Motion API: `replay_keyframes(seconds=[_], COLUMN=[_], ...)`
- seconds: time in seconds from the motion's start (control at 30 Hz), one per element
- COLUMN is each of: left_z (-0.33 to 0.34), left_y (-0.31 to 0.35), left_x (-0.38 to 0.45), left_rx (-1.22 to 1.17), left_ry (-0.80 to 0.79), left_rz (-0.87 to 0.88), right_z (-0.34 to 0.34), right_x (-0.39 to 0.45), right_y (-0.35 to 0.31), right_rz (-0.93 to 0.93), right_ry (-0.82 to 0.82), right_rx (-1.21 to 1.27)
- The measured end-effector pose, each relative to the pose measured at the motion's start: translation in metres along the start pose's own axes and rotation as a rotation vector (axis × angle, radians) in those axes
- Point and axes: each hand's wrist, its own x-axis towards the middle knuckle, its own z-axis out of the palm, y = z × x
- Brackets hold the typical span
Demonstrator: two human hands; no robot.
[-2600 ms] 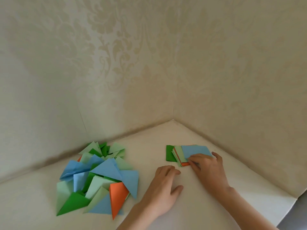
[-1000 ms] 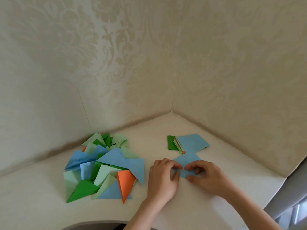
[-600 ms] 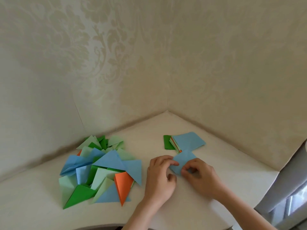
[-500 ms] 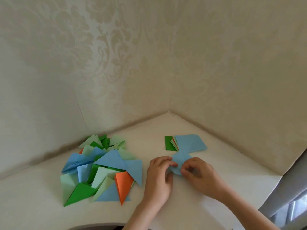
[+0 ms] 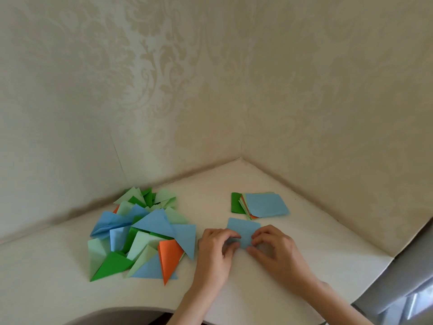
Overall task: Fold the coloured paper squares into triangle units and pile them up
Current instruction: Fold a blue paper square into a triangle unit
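A light blue paper square (image 5: 243, 231) lies on the white table (image 5: 304, 266) between my hands. My left hand (image 5: 214, 252) pinches its near left edge with curled fingers and thumb. My right hand (image 5: 274, 249) pinches its near right edge the same way. The paper's near part is lifted and partly hidden by my fingers. Behind it sits a stack of flat paper squares (image 5: 260, 205), blue on top with orange and green showing beneath. To the left spreads a pile of folded triangles (image 5: 140, 233) in blue, green, pale green and orange.
Patterned walls (image 5: 210, 102) meet in a corner right behind the table. The table's curved front edge (image 5: 117, 311) runs along the bottom left. A grey surface (image 5: 412, 277) drops off beyond the table's right edge.
My right hand took a blue square off the stack and brought it nearer. Both hands now hold it at its near edge, and the paper has turned and begun to bend.
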Motion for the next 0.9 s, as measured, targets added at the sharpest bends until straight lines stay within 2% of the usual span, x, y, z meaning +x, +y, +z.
replay_keyframes(seconds=[0.17,0.47,0.57,0.73,0.9], left_z=[0.003,0.011,0.012,0.006,0.001], left_y=[-0.001,-0.004,-0.005,-0.005,-0.013], left_x=[0.001,0.003,0.004,0.010,0.014], left_rx=[0.023,0.112,0.107,0.000,-0.054], left_ry=[0.023,0.044,0.032,-0.050,-0.091], left_rz=[-0.065,-0.044,-0.074,-0.171,-0.218], right_z=[0.005,0.015,0.012,0.006,-0.003], right_x=[0.000,0.003,0.007,0.022,0.024], right_y=[0.000,-0.004,-0.006,-0.010,-0.006], right_rz=[0.050,0.164,0.230,0.385,0.369], right_ry=[0.057,0.117,0.078,-0.079,-0.138], right_rx=[-0.006,-0.021,-0.020,-0.036,0.012])
